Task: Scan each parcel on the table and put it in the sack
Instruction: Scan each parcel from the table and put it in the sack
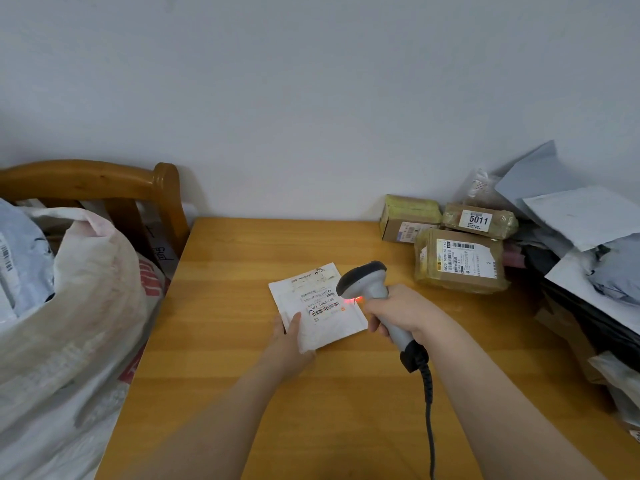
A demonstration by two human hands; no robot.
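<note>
You are mid-scan over the table (242, 358), so get this read clean before anything moves. The white parcel (341, 329) sits at the centre of the wood, label up, its near-left corner raised a little. Your left hand (289, 336) pinches that corner, thumb on top and fingers underneath. Your right hand (401, 313) is wrapped round the handle of the scanner (363, 280), whose head points toward 9 o'clock across the label.

The red glow (356, 299) falls at the parcel's 3 o'clock edge, just beside the barcode (325, 310) rather than squarely across it. I judge you should:

- swing the nose slightly further toward 9 o'clock, so the light crosses all the bars;
- keep the label flat and still;
- hold your thumb where it is, off the print.

The cable (429, 410) trails back toward 6 o'clock and looks slack enough.

The sack (86, 306) stands off the table's 9 o'clock edge, against a wooden chair (104, 178). Its mouth is open and already holds at least one grey mailer (24, 258) with a barcode showing (how full it is below that you cannot tell). Once the scan takes, a short carry to 9 o'clock should be enough.

Waiting on the table:

- at 3 o'clock, a loose heap of grey mailers (581, 216);
- at 1 o'clock, three taped brown boxes: the largest (460, 261), one against the wall (408, 216), and one marked 5011 (479, 220).
</note>
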